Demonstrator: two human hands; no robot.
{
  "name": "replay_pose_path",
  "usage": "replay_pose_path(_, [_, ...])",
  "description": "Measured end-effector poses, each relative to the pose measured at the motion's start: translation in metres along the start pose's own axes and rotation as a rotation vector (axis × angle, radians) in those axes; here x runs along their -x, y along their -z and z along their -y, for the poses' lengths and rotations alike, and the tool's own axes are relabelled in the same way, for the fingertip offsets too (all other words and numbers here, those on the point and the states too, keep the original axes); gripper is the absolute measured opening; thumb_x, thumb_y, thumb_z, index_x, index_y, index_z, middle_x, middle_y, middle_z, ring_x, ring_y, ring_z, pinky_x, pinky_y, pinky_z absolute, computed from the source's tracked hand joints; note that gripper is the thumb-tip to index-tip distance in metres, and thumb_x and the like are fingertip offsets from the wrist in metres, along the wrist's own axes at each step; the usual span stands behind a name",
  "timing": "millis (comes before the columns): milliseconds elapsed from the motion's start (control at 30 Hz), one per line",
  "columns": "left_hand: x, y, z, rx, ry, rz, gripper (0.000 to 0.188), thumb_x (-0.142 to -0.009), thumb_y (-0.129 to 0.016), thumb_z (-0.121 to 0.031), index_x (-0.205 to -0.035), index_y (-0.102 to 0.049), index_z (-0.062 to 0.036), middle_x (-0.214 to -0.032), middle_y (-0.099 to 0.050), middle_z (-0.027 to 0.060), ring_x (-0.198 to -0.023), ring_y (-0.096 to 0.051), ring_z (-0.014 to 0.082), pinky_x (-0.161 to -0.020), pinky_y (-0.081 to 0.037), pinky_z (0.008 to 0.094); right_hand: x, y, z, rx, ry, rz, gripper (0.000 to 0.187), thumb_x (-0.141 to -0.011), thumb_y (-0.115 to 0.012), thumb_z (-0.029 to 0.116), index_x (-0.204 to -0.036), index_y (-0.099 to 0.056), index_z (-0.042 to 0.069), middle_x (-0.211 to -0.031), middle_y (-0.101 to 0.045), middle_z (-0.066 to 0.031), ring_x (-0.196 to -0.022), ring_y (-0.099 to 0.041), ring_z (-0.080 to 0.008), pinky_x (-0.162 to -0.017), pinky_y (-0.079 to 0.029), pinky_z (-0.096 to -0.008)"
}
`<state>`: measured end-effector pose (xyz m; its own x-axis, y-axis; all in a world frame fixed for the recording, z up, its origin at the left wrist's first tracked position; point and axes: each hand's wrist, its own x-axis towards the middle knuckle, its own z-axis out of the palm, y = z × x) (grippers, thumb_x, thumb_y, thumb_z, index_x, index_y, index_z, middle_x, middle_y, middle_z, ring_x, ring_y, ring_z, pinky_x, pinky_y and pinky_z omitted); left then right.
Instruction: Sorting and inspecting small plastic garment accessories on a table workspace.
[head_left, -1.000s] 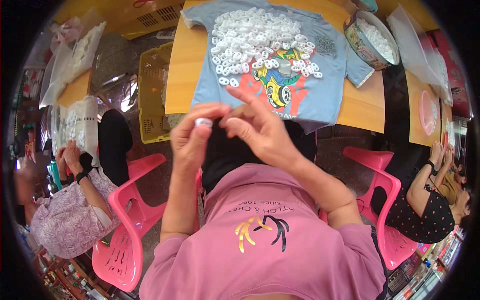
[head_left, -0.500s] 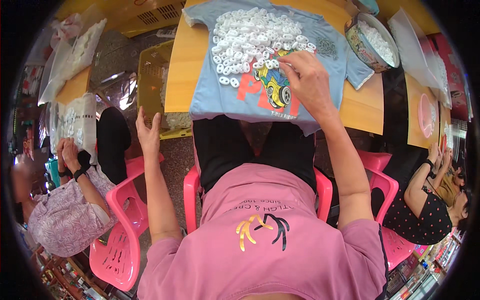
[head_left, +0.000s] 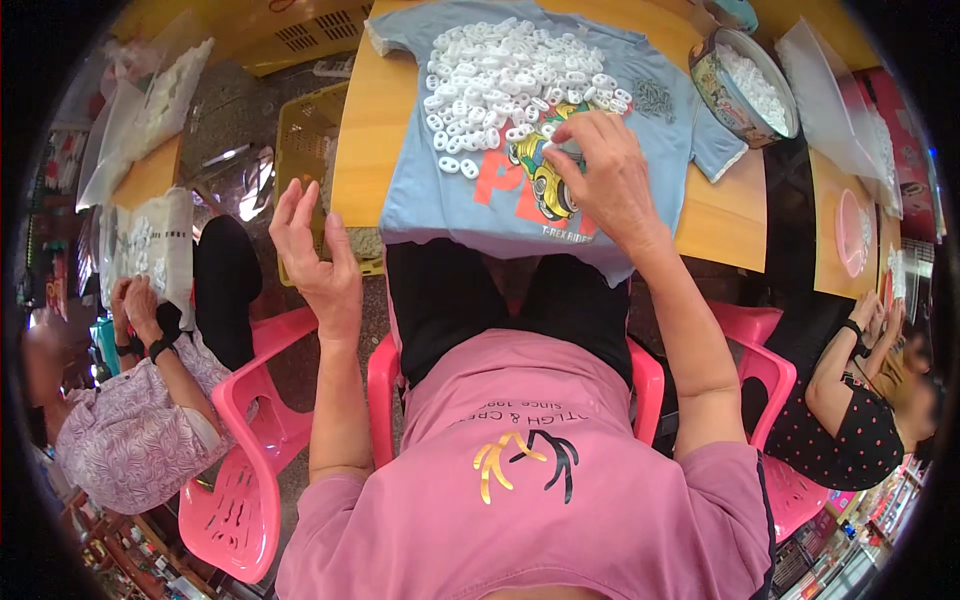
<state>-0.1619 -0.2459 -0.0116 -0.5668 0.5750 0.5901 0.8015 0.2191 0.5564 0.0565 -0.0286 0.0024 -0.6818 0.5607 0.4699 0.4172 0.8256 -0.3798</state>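
Observation:
A heap of small white oval plastic pieces with two holes each point(head_left: 505, 75) lies on a light blue T-shirt point(head_left: 420, 190) spread over the table. My right hand point(head_left: 608, 170) is over the shirt's printed picture, at the near right edge of the heap. Thumb and forefinger are pinched on one white two-hole piece point(head_left: 549, 144), which they partly hide. My left hand point(head_left: 318, 255) is raised left of the table near a yellow crate point(head_left: 300, 130). Its fingers are stretched and the thumb stands apart, with nothing in it.
A round patterned tin point(head_left: 715, 85) of white pieces stands at the table's point(head_left: 365, 160) far right. Pink plastic chairs point(head_left: 245, 480) stand on both sides. One person point(head_left: 140, 430) works at the left and another point(head_left: 840, 420) at the right, beside a pink basin point(head_left: 851, 232).
My left hand has risen and moved right, nearer the table. My right hand has shifted slightly left and nearer me, still pinching, away from the heap's edge.

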Motion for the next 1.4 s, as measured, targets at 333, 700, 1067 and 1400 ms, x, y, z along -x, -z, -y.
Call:
replay_pose_path(333, [-0.002,-0.025,-0.036,0.161,-0.055,0.088,0.032,-0.087,-0.060,0.001,-0.118,-0.059,-0.0017,-0.125,-0.055,0.0169,-0.115,-0.053,0.0328,-0.099,-0.041,0.0397,-0.014,-0.016,-0.004,-0.010,0.062,-0.038,0.012,-0.079,-0.071,0.015,-0.086,-0.067,0.006,-0.092,-0.062,-0.0067,-0.092,-0.058,-0.0275,-0.080,-0.046,-0.0385])
replay_pose_path(700, [-0.018,-0.056,-0.075,0.477,-0.062,0.192,0.025,-0.085,-0.059,0.007,-0.108,-0.064,-0.0014,-0.100,-0.063,0.0124,-0.087,-0.063,0.0247,-0.076,-0.050,0.0334,-0.020,0.005,0.006,-0.393,-0.303,0.135,0.012,-0.087,-0.064,0.014,-0.093,-0.069,0.004,-0.090,-0.066,-0.0039,-0.081,-0.061,-0.0163,-0.075,-0.048,-0.0314])
replay_pose_path(1067, [-0.036,-0.083,-0.104,0.590,-0.459,0.460,0.029,-0.077,-0.066,0.006,-0.105,-0.064,-0.0010,-0.096,-0.061,0.0128,-0.086,-0.059,0.0291,-0.072,-0.050,0.0363,0.027,0.039,0.012,-1.461,-0.817,0.366,0.019,-0.095,-0.060,0.020,-0.103,-0.062,0.003,-0.089,-0.064,-0.0010,-0.071,-0.058,-0.0058,-0.065,-0.049,-0.0214])
replay_pose_path(1400, [-0.017,-0.101,-0.114,0.633,-0.489,0.476,0.027,-0.077,-0.069,0.004,-0.103,-0.063,-0.0012,-0.097,-0.062,0.0126,-0.085,-0.061,0.0279,-0.070,-0.049,0.0345,0.056,0.043,0.003,-1.415,-0.873,0.321,0.022,-0.094,-0.061,0.027,-0.098,-0.065,0.005,-0.081,-0.062,0.0018,-0.066,-0.054,-0.0041,-0.061,-0.047,-0.0208])
